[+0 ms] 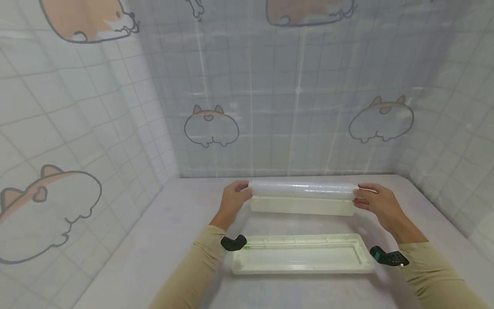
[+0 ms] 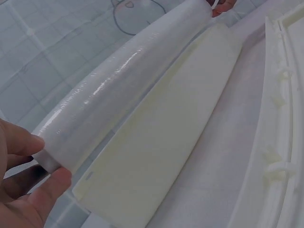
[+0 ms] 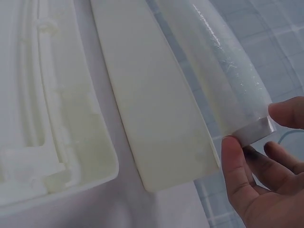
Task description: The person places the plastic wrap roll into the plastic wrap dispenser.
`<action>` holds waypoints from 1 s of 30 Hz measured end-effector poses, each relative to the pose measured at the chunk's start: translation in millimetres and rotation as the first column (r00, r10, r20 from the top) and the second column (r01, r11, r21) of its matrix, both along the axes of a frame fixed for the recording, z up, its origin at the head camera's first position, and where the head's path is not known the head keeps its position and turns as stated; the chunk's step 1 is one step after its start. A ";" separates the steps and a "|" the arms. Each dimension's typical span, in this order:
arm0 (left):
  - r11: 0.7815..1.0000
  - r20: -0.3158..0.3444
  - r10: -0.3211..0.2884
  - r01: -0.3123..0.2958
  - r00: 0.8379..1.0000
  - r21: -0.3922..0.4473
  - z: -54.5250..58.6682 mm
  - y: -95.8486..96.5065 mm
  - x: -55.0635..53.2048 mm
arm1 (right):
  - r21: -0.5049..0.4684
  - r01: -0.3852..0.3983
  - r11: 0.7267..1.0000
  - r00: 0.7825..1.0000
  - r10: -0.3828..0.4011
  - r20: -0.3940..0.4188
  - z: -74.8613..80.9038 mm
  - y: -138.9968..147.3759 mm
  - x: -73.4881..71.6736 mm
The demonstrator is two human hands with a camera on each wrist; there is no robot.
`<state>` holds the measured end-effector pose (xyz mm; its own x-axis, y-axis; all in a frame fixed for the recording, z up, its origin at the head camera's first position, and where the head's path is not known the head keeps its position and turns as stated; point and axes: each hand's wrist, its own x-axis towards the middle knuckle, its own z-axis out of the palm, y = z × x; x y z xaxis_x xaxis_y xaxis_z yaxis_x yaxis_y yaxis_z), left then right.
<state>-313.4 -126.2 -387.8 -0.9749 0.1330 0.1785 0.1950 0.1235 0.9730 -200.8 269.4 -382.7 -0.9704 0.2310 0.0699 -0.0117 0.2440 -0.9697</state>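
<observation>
A shiny roll of plastic wrap (image 1: 302, 189) is held level between two hands, just above and behind a long cream-white box (image 1: 301, 206). My left hand (image 1: 233, 200) grips the roll's left end; in the left wrist view its thumb and fingers (image 2: 57, 185) pinch the core tip. At the other end, my right hand (image 1: 376, 201) pinches the core in the same way, its fingertips (image 3: 232, 154) seen in the right wrist view. Nearer to me lies a cream-white lid (image 1: 301, 271), its ribbed inner side facing up. The box's inside is hidden.
Everything stands on a pale cloth-covered table (image 1: 162, 240). Curtains with a grid and cartoon dog print hang behind (image 1: 274, 128) and on both sides. Dark wrist cameras (image 1: 233, 243) sit on both sleeves, close to the lid's ends.
</observation>
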 end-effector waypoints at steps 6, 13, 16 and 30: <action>0.999 0.018 0.039 -0.039 0.999 0.001 -1.8 2.6 -3.7 | 0.047 0.005 0.999 1.000 -0.005 -0.011 0.6 -3.1 -1.3; 0.999 0.021 0.044 -0.044 0.999 0.026 -1.5 4.9 -5.8 | 0.100 0.013 0.995 1.000 -0.014 0.011 3.5 -5.8 -4.1; 0.998 0.018 0.062 -0.062 0.998 0.013 -2.3 5.0 -7.4 | 0.102 0.005 0.995 1.000 -0.006 0.009 4.3 -4.9 -6.5; 0.991 -0.018 0.100 -0.101 0.995 -0.084 -2.9 7.9 -8.3 | 0.142 -0.020 0.990 1.000 0.018 0.021 4.9 -1.8 -11.8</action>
<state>-321.6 -118.3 -390.7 -0.9815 0.0498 0.1847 0.1912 0.2252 0.9554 -212.7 267.6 -377.8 -0.9761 0.2015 0.0817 0.0009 0.3793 -0.9253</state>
